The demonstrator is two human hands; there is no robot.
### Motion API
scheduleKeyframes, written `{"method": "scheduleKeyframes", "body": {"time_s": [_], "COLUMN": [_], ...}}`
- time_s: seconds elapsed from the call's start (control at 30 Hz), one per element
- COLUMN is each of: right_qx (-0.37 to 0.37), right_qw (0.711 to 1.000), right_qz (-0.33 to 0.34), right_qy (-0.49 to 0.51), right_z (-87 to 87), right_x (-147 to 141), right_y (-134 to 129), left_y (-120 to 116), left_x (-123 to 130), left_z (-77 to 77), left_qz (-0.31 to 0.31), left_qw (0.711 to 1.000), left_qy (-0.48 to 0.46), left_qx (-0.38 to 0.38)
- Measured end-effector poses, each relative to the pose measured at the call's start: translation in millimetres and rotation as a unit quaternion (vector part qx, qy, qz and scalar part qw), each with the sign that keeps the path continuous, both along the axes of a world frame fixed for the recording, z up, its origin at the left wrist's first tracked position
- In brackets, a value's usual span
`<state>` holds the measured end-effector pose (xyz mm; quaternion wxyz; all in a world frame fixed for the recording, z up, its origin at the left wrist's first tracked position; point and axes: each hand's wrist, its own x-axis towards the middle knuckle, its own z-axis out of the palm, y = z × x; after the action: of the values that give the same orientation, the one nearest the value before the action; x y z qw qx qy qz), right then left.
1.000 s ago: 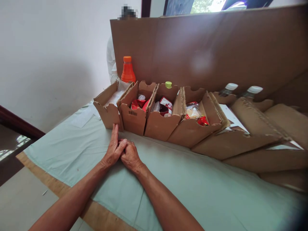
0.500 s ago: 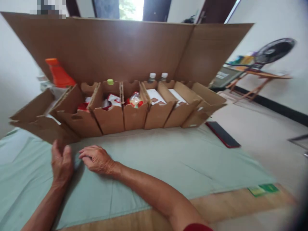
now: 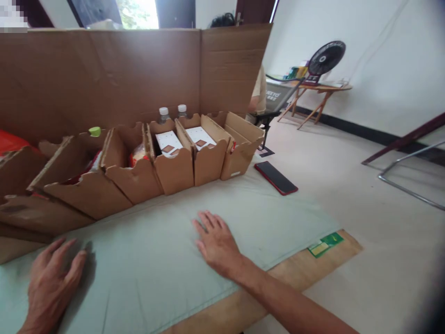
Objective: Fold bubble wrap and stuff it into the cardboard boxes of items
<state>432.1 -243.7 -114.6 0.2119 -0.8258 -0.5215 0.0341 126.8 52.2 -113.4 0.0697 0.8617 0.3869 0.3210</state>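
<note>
Fingers open and gripping nothing on both hands; right hand spread palm-down, left hand loosely curved. Change over the last second: hands were together in front of the cardboard bin row's left end, now well apart. Right has gone along to in front of the row's right half; left is just in front of its left part, contact with the cardboard unclear. View has swung right too: phone in frame, lying just past the row's right end. My read: both hands free, no bin being handled, no rearranging visible. Bin row stands on the cloth-covered tabletop, beyond the hands. Orientation: row's long axis runs left-right across the person; each bin's own long axis runs front-to-back, mouth up, notched front edge toward the person. Right hand blurred, can't tell if it's resting on the cloth.
</note>
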Motion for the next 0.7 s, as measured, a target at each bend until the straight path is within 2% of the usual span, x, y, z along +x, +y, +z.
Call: {"method": "scheduleKeyframes", "body": {"time_s": [0.07,0.17,0.3,0.37,0.43,0.53,0.6,0.7], "right_qx": [-0.019,-0.003,0.032,0.039,0.038,0.064,0.145,0.285], "right_qw": [0.999,0.993,0.978,0.97,0.962,0.949,0.947,0.946], "right_qz": [0.031,0.092,0.184,0.222,0.261,0.309,0.285,0.153], "right_qy": [-0.038,-0.071,-0.095,-0.093,-0.075,-0.022,0.016,0.02], "right_z": [-3.2,-2.0,2.9,1.6,-0.9,8.1,33.3,98.8], "right_x": [-19.3,-36.9,-42.2,-41.6,-37.7,-18.7,6.8,64.2], "right_y": [-7.8,-11.8,-16.6,-18.6,-21.5,-32.0,-43.5,-57.0], "left_y": [-12.9,-45.9,-106.1,-127.2,-136.3,-133.9,-130.2,-129.6], "left_x": [27.8,94.0,189.9,219.2,230.2,223.5,215.9,212.0], "left_z": [-4.1,-9.8,-14.2,-17.0,-20.9,-27.0,-29.4,-30.3], "left_qz": [-0.046,-0.161,-0.294,-0.335,-0.359,-0.377,-0.387,-0.393], "left_qw": [0.999,0.987,0.955,0.942,0.932,0.924,0.92,0.916], "left_qy": [-0.001,0.007,-0.01,0.01,0.04,0.061,0.063,0.063], "left_qx": [0.01,0.015,0.034,0.011,-0.017,-0.016,0.01,0.042]}}
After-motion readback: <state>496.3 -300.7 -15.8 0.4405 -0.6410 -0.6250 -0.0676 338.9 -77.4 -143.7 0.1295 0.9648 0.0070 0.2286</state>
